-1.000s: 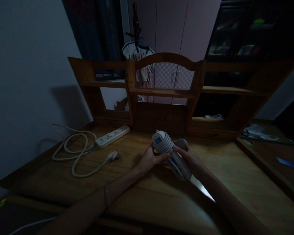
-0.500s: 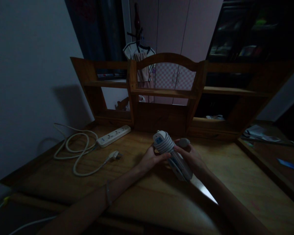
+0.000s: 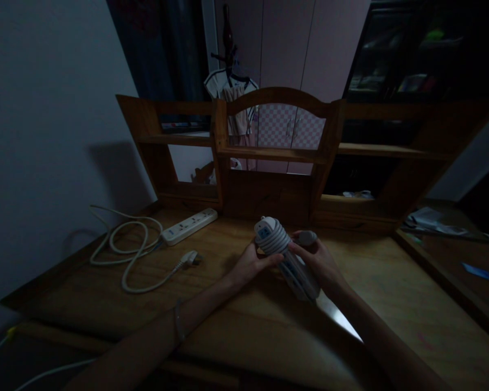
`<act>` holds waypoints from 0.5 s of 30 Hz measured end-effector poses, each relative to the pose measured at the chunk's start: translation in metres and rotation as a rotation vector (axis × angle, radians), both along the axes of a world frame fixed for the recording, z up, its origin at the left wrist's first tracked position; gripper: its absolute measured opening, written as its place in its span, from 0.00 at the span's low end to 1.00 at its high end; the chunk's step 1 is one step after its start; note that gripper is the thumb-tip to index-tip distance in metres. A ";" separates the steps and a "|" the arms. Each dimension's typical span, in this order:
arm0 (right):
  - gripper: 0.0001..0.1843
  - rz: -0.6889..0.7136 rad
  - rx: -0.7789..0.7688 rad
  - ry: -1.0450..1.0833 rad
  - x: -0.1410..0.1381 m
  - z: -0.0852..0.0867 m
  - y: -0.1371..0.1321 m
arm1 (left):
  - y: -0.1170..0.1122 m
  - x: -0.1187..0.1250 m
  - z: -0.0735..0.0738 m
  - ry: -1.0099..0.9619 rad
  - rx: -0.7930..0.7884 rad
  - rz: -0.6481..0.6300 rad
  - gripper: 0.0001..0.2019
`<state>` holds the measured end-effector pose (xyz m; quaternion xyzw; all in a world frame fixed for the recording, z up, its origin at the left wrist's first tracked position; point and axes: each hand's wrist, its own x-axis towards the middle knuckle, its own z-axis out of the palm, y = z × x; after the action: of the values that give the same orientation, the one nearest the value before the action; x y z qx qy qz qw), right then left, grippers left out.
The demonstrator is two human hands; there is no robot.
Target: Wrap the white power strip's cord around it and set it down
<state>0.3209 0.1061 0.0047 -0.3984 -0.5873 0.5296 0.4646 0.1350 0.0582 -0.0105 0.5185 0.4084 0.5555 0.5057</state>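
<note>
Both my hands hold a power strip (image 3: 305, 277), its pale cord (image 3: 276, 240) wound in several turns around the upper end. The strip is tilted, its far end raised and its lower end close to the desk. My left hand (image 3: 248, 267) is closed around the left side, thumb across the front below the coils. My right hand (image 3: 321, 265) grips the right side, its thumb against the lowest turns. Behind the right fingers, a plug (image 3: 307, 237) sticks out beside the strip. My hands partly hide the strip's middle.
A second white power strip (image 3: 190, 226) lies on the wooden desk (image 3: 228, 315) at left, its cord (image 3: 113, 239) loosely looped and its plug (image 3: 190, 258) nearer me. A wooden shelf unit (image 3: 269, 190) stands along the back. A wall (image 3: 65, 108) borders the left side.
Hardly anything has moved. The held strip and the plug beside it have turned very slightly, with both hands keeping their grip.
</note>
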 end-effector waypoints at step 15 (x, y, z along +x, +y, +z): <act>0.27 0.008 0.056 -0.026 0.000 0.001 0.002 | -0.002 0.002 -0.001 -0.102 -0.024 -0.034 0.30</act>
<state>0.3212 0.1084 0.0057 -0.3896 -0.6097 0.5096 0.4657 0.1369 0.0560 -0.0111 0.4903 0.3796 0.5676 0.5415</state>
